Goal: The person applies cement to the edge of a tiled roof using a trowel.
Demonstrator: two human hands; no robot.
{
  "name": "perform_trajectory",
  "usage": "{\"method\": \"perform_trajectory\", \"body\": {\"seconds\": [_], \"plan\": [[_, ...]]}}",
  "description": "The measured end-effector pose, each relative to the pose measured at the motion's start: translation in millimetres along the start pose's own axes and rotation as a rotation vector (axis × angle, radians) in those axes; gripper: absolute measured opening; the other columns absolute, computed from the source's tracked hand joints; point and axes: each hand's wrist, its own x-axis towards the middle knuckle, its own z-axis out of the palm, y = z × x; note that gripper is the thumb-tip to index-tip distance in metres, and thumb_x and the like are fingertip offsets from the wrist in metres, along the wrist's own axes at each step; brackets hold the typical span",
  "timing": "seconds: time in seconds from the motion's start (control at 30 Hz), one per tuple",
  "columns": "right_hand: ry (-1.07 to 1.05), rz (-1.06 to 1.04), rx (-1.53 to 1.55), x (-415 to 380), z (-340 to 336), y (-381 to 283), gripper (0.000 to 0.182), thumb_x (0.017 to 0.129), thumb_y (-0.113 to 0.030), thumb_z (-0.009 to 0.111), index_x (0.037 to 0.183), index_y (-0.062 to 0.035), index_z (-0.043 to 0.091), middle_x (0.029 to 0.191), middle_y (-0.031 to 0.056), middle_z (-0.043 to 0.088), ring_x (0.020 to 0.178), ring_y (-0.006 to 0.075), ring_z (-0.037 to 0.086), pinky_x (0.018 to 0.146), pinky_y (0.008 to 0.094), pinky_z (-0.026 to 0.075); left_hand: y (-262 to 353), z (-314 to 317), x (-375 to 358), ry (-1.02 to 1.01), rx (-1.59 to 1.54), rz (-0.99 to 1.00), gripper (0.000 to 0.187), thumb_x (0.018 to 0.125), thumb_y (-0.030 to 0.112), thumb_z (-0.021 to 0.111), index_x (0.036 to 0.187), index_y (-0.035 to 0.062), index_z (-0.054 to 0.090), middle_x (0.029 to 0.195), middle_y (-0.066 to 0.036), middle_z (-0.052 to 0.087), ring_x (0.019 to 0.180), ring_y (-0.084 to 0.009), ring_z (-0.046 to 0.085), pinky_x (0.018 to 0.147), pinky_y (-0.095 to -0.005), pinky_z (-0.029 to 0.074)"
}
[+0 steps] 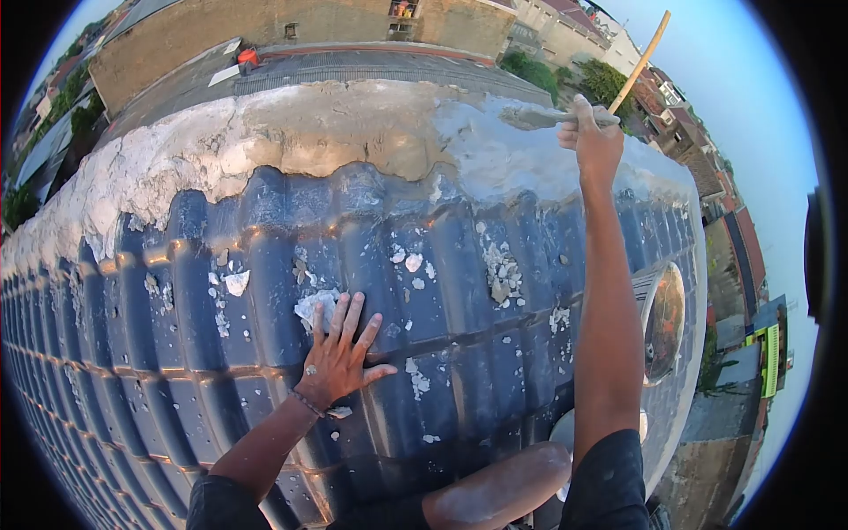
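Dark glazed roof tiles (450, 309) slope below a mortar-covered ridge (353, 124). My left hand (340, 353) lies with fingers spread on the tiles, its fingertips beside a whitish mortar chunk (315, 306). Up at the ridge, my right hand (592, 132) is closed around the handle of a trowel (530, 117). The trowel's blade rests at the wet, grey stretch of mortar (495, 155). The ridge further left looks drier and paler.
A mortar-stained bucket (662, 322) stands on the tiles right of my right forearm. My bent knee (521, 481) is at the bottom. Mortar crumbs (502, 274) dot the tiles. A wooden pole (643, 62) rises behind my right hand. Lower roofs and buildings lie beyond the ridge.
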Motion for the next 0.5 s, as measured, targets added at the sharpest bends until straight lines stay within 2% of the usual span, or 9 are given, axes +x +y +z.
{"method": "perform_trajectory", "body": {"seconds": [0.17,0.23,0.37,0.43,0.5], "plan": [[-0.122,-0.003,-0.22,-28,-12,8,0.031,0.094,-0.03,0.07,0.082,-0.0011,0.064,0.069,0.01,0.068,0.057,0.0144,0.068,0.052,0.0282,0.055,-1,1,0,0.005,0.012,0.003,0.097,0.081,0.078,0.058,0.148,0.0097,0.041,0.159,-0.026,0.025,0.15,-0.0445,0.02,0.118,-0.068,0.011],[-0.266,0.062,-0.391,-36,-8,15,0.029,0.093,-0.027,0.07,0.08,-0.0025,0.061,0.068,0.0082,0.068,0.056,0.0145,0.067,0.054,0.0279,0.053,-1,0,0,0.003,0.014,0.001,0.097,0.081,0.078,0.056,0.148,0.0094,0.042,0.159,-0.026,0.025,0.15,-0.0442,0.02,0.118,-0.0679,0.011],[-0.187,-0.024,-0.383,-32,9,44,0.03,0.095,-0.027,0.069,0.079,-0.0024,0.06,0.067,0.0071,0.066,0.059,0.0135,0.067,0.057,0.0273,0.053,1,-1,1,-0.011,0.035,-0.002,0.096,0.083,0.078,0.053,0.147,0.0081,0.043,0.159,-0.026,0.025,0.15,-0.0438,0.019,0.119,-0.0676,0.01],[-0.004,-0.177,-0.077,-27,9,46,0.031,0.096,-0.027,0.069,0.08,-0.0024,0.061,0.068,0.0059,0.065,0.061,0.0119,0.067,0.058,0.0274,0.052,1,-1,1,-0.006,0.04,0.002,0.096,0.083,0.078,0.053,0.147,0.0076,0.043,0.159,-0.026,0.025,0.15,-0.0438,0.019,0.119,-0.0676,0.01],[0.039,-0.198,-0.002,-22,-2,43,0.032,0.097,-0.028,0.07,0.08,-0.0022,0.062,0.069,0.0058,0.065,0.063,0.0116,0.067,0.058,0.0272,0.051,1,-2,0,-0.001,0.045,0.006,0.096,0.083,0.078,0.053,0.147,0.0072,0.043,0.159,-0.027,0.025,0.15,-0.0437,0.019,0.119,-0.0677,0.01]]}}
